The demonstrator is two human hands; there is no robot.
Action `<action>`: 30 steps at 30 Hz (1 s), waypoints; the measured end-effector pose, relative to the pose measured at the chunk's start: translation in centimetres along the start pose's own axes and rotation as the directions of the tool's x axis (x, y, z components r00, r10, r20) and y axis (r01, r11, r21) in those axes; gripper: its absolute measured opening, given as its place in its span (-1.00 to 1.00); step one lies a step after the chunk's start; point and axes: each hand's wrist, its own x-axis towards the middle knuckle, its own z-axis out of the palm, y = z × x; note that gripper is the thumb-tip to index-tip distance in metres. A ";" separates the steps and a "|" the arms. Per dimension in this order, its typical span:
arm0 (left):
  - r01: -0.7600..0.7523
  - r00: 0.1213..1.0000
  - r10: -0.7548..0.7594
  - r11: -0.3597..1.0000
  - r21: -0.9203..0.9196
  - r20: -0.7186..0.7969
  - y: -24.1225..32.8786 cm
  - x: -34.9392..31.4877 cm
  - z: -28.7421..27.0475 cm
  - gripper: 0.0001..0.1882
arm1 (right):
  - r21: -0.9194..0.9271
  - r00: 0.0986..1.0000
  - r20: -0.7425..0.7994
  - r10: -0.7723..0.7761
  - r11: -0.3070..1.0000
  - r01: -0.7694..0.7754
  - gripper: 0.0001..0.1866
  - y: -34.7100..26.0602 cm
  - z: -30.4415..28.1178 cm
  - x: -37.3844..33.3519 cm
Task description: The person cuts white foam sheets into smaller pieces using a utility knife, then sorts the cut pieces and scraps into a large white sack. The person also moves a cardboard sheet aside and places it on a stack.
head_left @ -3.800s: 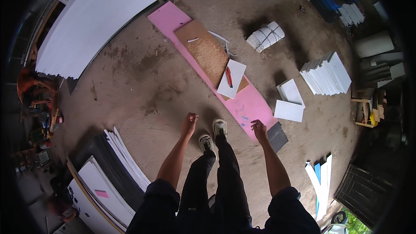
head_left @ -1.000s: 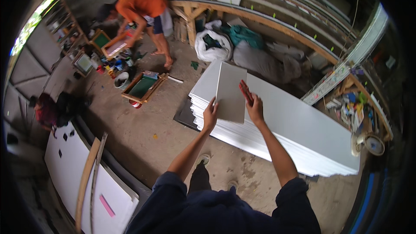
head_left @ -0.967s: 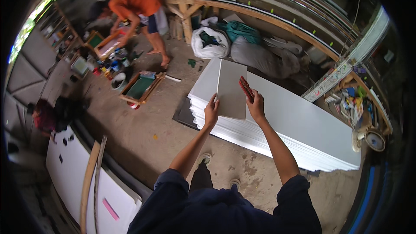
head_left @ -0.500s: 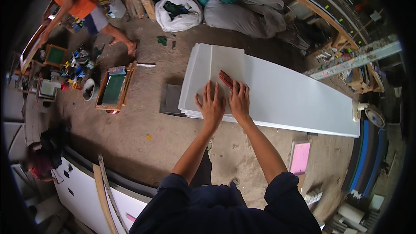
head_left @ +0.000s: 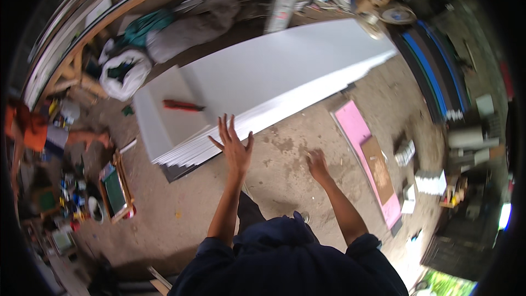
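A stack of white sheets (head_left: pixel 285 60) lies on the floor in front of me, its layered edges facing my side. Near its left end, a smaller off-white piece (head_left: pixel 170 126) rests on top. Across that piece lies a red utility knife (head_left: pixel 183 106) with a dark tip, touched by neither hand. My left hand (head_left: pixel 235 152) hovers at the stack's near edge, fingers spread, holding nothing. Over the bare floor to the right is my right hand (head_left: pixel 318 165), away from the stack; motion smears its fingers, and I make out nothing in it.
A pink panel (head_left: pixel 353 120) with a brown board (head_left: pixel 377 167) lies to the right. Dark and blue sheets (head_left: pixel 433 71) stand beyond. At left are a green-meshed wooden frame (head_left: pixel 115 191), a white sack (head_left: pixel 126 74) and a person in orange (head_left: pixel 33 129).
My hands have come off the off-white piece; the right has let go of the red knife and swung right. The view has turned rightward, showing more of the pink panel.
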 end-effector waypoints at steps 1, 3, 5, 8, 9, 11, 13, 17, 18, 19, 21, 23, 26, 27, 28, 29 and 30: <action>-0.056 0.995 0.062 0.996 -0.068 0.083 2.1 -2.2 2.7 -0.31 | 0.016 0.980 0.068 0.186 0.982 -0.187 -0.71 5.0 -1.0 -4.8; -0.164 0.965 0.185 0.979 -0.121 0.185 5.6 -6.6 7.1 -0.34 | 0.100 0.735 -0.035 0.678 0.734 -0.672 -0.63 14.3 -0.3 -15.2; -0.228 0.932 0.273 0.952 -0.203 0.237 6.7 -11.4 12.1 -0.36 | 0.129 0.561 -0.104 0.821 0.571 -0.811 -0.64 21.8 0.5 -25.9; -0.199 0.852 0.320 0.930 -0.309 0.415 7.8 -18.9 19.7 -0.39 | 0.276 0.227 0.046 0.973 0.206 -0.939 -0.69 28.4 -0.2 -38.3; -0.123 0.802 0.293 0.934 -0.336 0.521 11.7 -21.9 22.2 -0.41 | 0.334 0.089 0.000 0.996 0.084 -0.939 -0.71 31.6 -0.9 -43.9; -0.070 0.740 0.196 0.974 -0.216 0.643 12.7 -26.3 23.7 -0.46 | 0.567 -0.021 0.103 0.994 -0.076 -0.820 -0.72 31.3 -1.1 -46.7; -0.076 0.741 0.171 0.982 -0.172 0.649 12.3 -28.8 26.1 -0.52 | 0.661 -0.061 0.162 0.985 -0.154 -0.735 -0.73 30.7 -2.7 -47.4; -0.124 0.653 0.208 0.978 -0.168 0.728 20.3 -32.8 31.5 -0.61 | 0.720 -0.135 0.170 0.976 -0.216 -0.659 -0.74 34.1 -3.7 -50.5; -0.131 0.619 0.192 0.981 -0.141 0.761 23.0 -33.7 32.2 -0.63 | 0.724 -0.147 0.168 0.975 -0.223 -0.653 -0.74 35.1 -3.3 -51.0; -0.164 0.572 0.247 0.969 -0.185 0.782 25.4 -34.2 33.2 -0.63 | 0.715 -0.103 0.181 0.978 -0.203 -0.669 -0.73 36.1 -3.4 -51.1; -0.196 0.483 0.327 0.944 -0.264 0.812 29.5 -35.4 35.9 -0.65 | 0.690 0.005 0.205 0.979 -0.141 -0.710 -0.73 38.5 -5.2 -50.6; -0.247 0.439 0.419 0.907 -0.342 0.795 32.6 -36.6 40.4 -0.67 | 0.634 0.020 0.203 0.979 -0.116 -0.764 -0.74 42.3 -6.2 -50.8; -0.205 0.399 0.392 0.919 -0.337 0.829 36.8 -39.0 47.9 -0.68 | 0.639 -0.066 0.209 0.976 -0.187 -0.746 -0.75 48.8 -7.4 -51.1; -0.212 0.388 0.386 0.921 -0.327 0.837 38.5 -40.1 50.8 -0.68 | 0.644 -0.091 0.200 0.976 -0.201 -0.739 -0.75 51.3 -7.9 -51.2; -0.219 0.378 0.377 0.924 -0.314 0.846 40.1 -41.0 54.0 -0.68 | 0.644 -0.096 0.188 0.977 -0.197 -0.739 -0.75 54.6 -8.6 -51.5; -0.240 0.354 0.352 0.930 -0.280 0.867 40.6 -41.8 56.2 -0.68 | 0.640 -0.111 0.206 0.972 -0.220 -0.736 -0.76 56.9 -9.6 -51.2; -0.244 0.330 0.347 0.930 -0.276 0.878 41.7 -42.6 58.7 -0.68 | 0.635 -0.132 0.214 0.968 -0.241 -0.734 -0.76 59.8 -9.5 -51.5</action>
